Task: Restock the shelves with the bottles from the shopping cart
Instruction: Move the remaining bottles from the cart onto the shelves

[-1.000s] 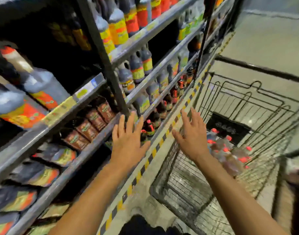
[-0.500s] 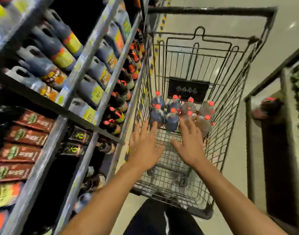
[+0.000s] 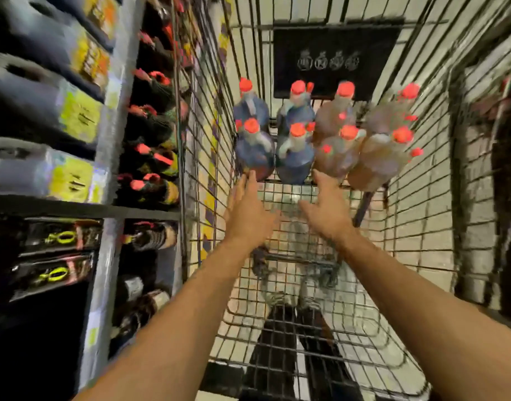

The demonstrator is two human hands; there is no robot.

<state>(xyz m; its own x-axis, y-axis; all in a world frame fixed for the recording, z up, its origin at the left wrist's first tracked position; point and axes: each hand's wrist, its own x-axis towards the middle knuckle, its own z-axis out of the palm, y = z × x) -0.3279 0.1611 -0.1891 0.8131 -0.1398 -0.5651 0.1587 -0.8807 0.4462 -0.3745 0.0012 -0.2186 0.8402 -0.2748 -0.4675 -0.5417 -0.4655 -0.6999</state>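
Observation:
Several red-capped bottles stand at the far end of the wire shopping cart point(image 3: 416, 198): dark blue ones point(image 3: 254, 151) on the left, brown ones point(image 3: 378, 160) on the right. My left hand point(image 3: 248, 209) reaches into the cart with straight fingers, its tips at the base of the nearest dark bottle. My right hand point(image 3: 326, 206) stretches out open beside it, fingertips just under the nearest brown bottle point(image 3: 335, 157). Neither hand holds anything.
Shelves point(image 3: 109, 134) on the left carry large dark jugs with yellow labels above, red-capped bottles behind and dark packets below. A black sign point(image 3: 335, 59) hangs on the cart's far wall. My legs and shoes show through the cart's wire floor.
My view has swung from the shelves down into the cart. Both open hands have moved forward into the cart until their fingertips reach the nearest bottles.

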